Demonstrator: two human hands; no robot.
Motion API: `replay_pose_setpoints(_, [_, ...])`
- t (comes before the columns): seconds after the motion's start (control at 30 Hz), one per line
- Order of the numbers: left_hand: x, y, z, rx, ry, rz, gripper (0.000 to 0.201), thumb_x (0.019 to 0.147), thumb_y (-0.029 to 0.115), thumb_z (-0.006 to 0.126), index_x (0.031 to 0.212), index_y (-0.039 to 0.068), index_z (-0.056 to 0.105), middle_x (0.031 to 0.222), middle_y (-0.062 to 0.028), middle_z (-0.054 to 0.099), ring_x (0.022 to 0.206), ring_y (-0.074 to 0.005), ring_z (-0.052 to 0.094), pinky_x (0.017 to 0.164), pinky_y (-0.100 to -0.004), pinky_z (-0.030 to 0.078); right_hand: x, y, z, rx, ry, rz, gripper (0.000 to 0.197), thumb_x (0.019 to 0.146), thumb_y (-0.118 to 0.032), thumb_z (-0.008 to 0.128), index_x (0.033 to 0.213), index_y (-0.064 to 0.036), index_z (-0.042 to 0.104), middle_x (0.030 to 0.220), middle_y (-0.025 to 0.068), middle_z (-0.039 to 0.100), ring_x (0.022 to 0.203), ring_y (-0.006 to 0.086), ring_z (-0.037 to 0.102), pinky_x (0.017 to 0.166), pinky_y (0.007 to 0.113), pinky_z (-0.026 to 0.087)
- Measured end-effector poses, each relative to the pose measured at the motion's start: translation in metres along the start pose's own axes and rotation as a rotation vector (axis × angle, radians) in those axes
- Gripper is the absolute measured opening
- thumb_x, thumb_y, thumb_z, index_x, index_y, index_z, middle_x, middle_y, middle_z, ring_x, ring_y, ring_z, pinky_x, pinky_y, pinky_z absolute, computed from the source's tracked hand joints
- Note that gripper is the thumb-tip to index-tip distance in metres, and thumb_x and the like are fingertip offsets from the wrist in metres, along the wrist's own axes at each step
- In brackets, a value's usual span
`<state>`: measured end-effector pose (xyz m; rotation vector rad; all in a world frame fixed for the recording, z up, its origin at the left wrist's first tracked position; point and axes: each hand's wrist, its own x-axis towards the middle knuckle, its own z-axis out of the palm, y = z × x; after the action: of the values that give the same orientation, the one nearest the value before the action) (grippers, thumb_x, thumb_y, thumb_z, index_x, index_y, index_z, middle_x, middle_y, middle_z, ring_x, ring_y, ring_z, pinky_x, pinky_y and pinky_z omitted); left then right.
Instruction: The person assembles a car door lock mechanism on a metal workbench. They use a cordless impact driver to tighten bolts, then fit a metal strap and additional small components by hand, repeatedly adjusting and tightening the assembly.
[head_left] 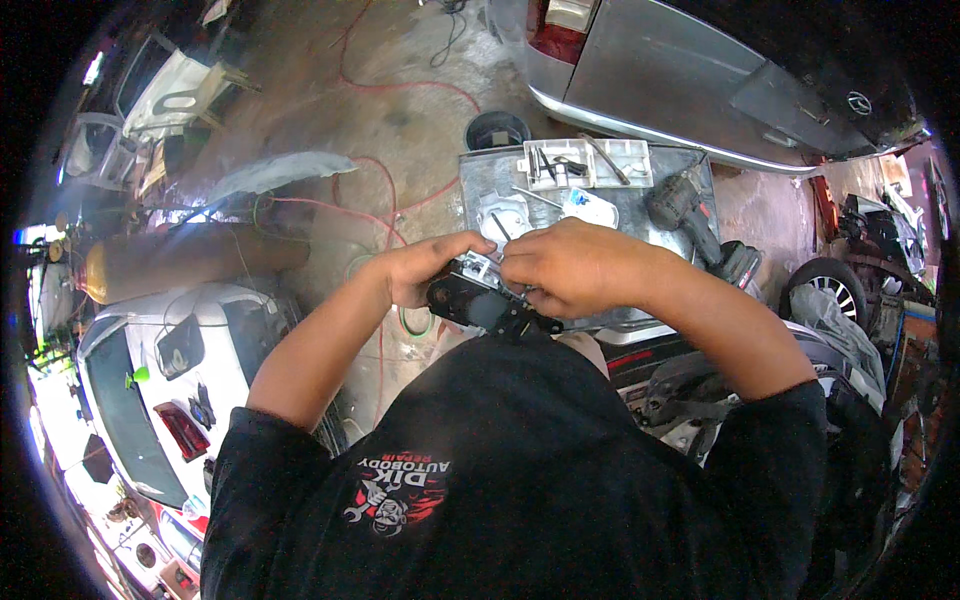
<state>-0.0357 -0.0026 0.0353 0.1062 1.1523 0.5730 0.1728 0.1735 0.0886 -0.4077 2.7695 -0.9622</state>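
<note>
In front of my chest I hold a black plastic car part (478, 301) with a silvery, clear-looking section along its upper side. My left hand (420, 268) grips its left end, thumb laid along the top edge. Over the right end my right hand (570, 262) is closed, fingers bent down against the part; what they pinch is hidden. A thin dark rod (501, 228) sticks up beside the right fingers, and I cannot tell whether it is held. Just beyond lie a whitish moulded piece (503, 214) and a white and blue packet (590, 208).
On the grey work table (690, 166) stand a compartmented plastic tray (625, 160) with tools and a cordless drill (686, 212). A black bucket (496, 129) is behind it. Red hose (375, 218) crosses the floor. A silver car (670, 70) is at the far right, a wheel (826, 287) near right.
</note>
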Motion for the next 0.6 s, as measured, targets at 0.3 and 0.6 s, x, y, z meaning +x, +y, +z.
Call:
replay_pose_setpoints(0.3, [0.009,0.007,-0.003,0.023,0.018,-0.064,0.061,0.093,0.067,0.067,0.128,0.017,0.073,0.112,-0.0102,0.08,0.089,-0.0299,0.078,0.07,-0.0581,0.062,-0.003,-0.002,-0.001,-0.004,0.097,-0.066,0.025,0.086,-0.014,0.074,0.108,-0.0073,0.064,0.104,0.0111,0.066,0.102,0.0356,0.07,0.081,0.051,0.058])
replay_pose_setpoints(0.6, [0.009,0.0,-0.01,-0.018,-0.017,-0.058,0.059,0.094,0.066,0.067,0.124,0.016,0.074,0.109,-0.0096,0.08,0.088,-0.0294,0.078,0.069,-0.0563,0.063,-0.005,0.01,0.008,0.0,0.153,-0.085,0.022,0.087,-0.015,0.075,0.106,-0.0088,0.066,0.104,0.0091,0.066,0.099,0.0339,0.07,0.079,0.049,0.058])
